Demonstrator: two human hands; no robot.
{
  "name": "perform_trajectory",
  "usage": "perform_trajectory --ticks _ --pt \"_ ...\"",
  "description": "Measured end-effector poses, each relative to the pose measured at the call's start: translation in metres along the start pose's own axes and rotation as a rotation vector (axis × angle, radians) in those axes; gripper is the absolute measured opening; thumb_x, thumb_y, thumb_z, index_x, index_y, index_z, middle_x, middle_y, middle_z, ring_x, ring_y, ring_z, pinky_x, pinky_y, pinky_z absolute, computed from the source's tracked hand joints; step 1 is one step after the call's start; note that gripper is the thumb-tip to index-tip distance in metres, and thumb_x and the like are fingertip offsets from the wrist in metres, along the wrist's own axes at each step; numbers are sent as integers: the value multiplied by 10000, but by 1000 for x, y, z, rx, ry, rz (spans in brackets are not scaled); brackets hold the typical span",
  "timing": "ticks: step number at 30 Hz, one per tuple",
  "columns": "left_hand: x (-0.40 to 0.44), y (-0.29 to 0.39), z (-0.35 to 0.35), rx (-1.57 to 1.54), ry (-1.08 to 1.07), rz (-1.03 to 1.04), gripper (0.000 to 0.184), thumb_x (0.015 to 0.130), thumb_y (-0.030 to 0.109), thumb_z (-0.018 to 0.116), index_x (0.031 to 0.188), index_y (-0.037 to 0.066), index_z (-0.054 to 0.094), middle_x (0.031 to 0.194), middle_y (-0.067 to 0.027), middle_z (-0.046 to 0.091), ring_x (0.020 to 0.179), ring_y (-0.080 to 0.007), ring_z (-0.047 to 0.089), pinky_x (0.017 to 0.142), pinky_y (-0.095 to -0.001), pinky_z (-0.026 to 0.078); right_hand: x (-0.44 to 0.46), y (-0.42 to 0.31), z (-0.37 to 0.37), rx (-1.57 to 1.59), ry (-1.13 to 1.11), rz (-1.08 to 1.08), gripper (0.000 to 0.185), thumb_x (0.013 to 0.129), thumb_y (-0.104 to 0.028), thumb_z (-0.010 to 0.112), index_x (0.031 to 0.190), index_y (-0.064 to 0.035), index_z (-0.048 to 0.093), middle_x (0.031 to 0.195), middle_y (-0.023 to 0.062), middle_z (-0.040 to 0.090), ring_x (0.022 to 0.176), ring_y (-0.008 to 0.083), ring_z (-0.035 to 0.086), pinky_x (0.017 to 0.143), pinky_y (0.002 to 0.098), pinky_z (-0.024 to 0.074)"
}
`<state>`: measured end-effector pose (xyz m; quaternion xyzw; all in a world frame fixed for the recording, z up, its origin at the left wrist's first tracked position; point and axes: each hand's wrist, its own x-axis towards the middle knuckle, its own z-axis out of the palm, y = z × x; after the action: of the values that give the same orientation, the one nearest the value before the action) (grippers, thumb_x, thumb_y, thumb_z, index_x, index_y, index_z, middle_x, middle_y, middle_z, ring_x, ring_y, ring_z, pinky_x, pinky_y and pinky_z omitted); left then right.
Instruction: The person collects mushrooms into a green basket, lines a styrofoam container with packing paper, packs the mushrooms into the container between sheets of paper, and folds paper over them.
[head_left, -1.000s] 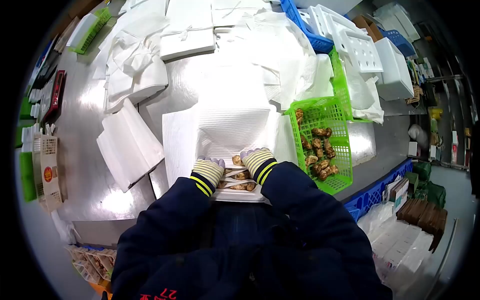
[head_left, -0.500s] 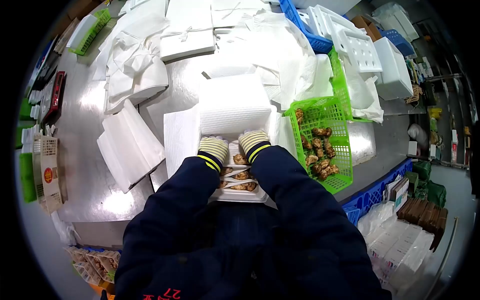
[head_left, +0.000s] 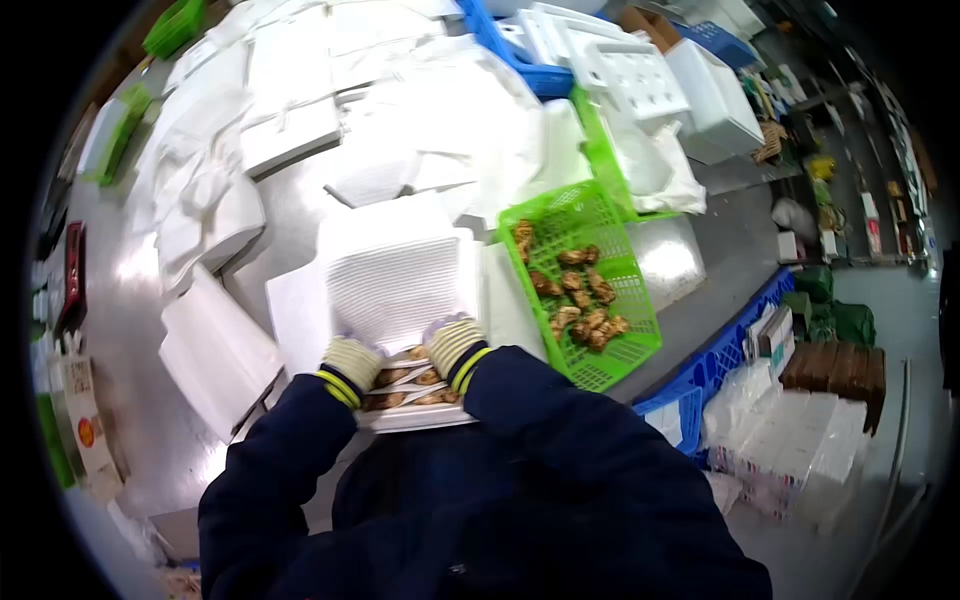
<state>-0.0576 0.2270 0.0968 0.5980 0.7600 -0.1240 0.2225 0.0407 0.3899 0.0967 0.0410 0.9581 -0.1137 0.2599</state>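
Note:
A white foam box [head_left: 470, 270] lies in front of me, its ribbed floor bare in the far part. Rows of knobbly brown mushrooms [head_left: 432, 397] fill its near part, with folded white paper strips [head_left: 405, 385] between them. My left hand [head_left: 353, 362], in a striped knit glove, is curled down at the left end of the farthest row. Also gloved, my right hand [head_left: 453, 342] is curled at that row's right end. The fingertips of both hands are mostly hidden, so what they grip cannot be made out. Part of a mushroom shows between them.
A green basket [head_left: 645, 335] with several more mushrooms stands right of the box. Folded white paper [head_left: 218, 350] lies to the left. White foam boxes [head_left: 290, 130] and loose sheets cover the far table. A blue crate [head_left: 690, 400] is at the right edge.
The view has turned, so the box and basket appear farther left. Both hands have drawn nearer to the mushroom rows, and more of the box's ribbed floor shows beyond them.

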Motion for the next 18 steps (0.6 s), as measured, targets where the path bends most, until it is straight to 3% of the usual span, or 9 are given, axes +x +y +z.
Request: perform_trajectory --ticks 1,6,7,8,9,11,12,15,18 --pt "1 -5 19 177 157 41 183 804 175 458 842 91 615 761 -83 641 864 -254 598 936 -427 383 -5 -2 4 -144 80 -35 224 791 -136 462 888 -22 629 884 149 631 858 282 600 772 413 435" --pt "-5 -14 33 209 131 55 213 800 174 431 826 63 611 799 -94 632 867 -244 565 1011 -468 304 -5 7 14 -75 136 -137 215 790 -141 488 966 -70 589 918 95 616 884 234 587 766 393 440" --pt "-10 -11 25 157 234 55 185 783 160 452 864 72 594 782 -61 624 886 -227 561 997 -468 317 -29 17 -1 212 412 -308 201 791 -104 502 980 -78 567 925 87 609 890 232 582 780 395 442" --pt "-12 -9 8 124 267 60 201 779 153 460 925 82 578 826 -55 620 897 -222 558 984 -467 326 -46 24 -26 437 425 -209 237 767 -102 547 1004 -92 559 887 128 592 873 326 571 801 376 449" --pt "-15 -8 -4 85 296 61 238 775 146 468 986 91 563 869 -49 615 908 -217 555 971 -465 336 -61 39 -39 540 421 -32 231 781 -109 528 1008 -67 541 889 159 582 883 333 564 817 369 449" --pt "-25 -7 -9 20 524 16 355 778 117 472 1131 124 506 1021 -45 570 950 -214 538 925 -442 367 -93 92 -15 246 887 74 253 790 -72 480 1025 -31 565 941 161 601 889 334 567 806 391 454" --pt "-26 -6 -11 -49 603 14 350 774 104 478 1123 115 509 1009 -51 572 943 -220 539 912 -437 371 -96 115 -37 307 333 393 300 769 -80 507 1064 -59 556 1024 152 586 955 322 553 836 414 437" --pt "-23 1 -18 -241 740 22 349 752 66 506 1101 83 511 1002 -76 571 924 -240 540 866 -421 387 -106 155 12 -38 102 454 380 763 -90 525 1141 -129 518 1220 100 481 1127 278 455 930 424 381" --pt "-27 9 -31 -289 796 53 394 741 26 532 1131 74 495 1019 -99 564 926 -270 538 838 -415 403 -96 173 58 -179 136 332 390 764 -151 547 1152 -143 509 1269 80 417 1160 252 412 933 415 376"
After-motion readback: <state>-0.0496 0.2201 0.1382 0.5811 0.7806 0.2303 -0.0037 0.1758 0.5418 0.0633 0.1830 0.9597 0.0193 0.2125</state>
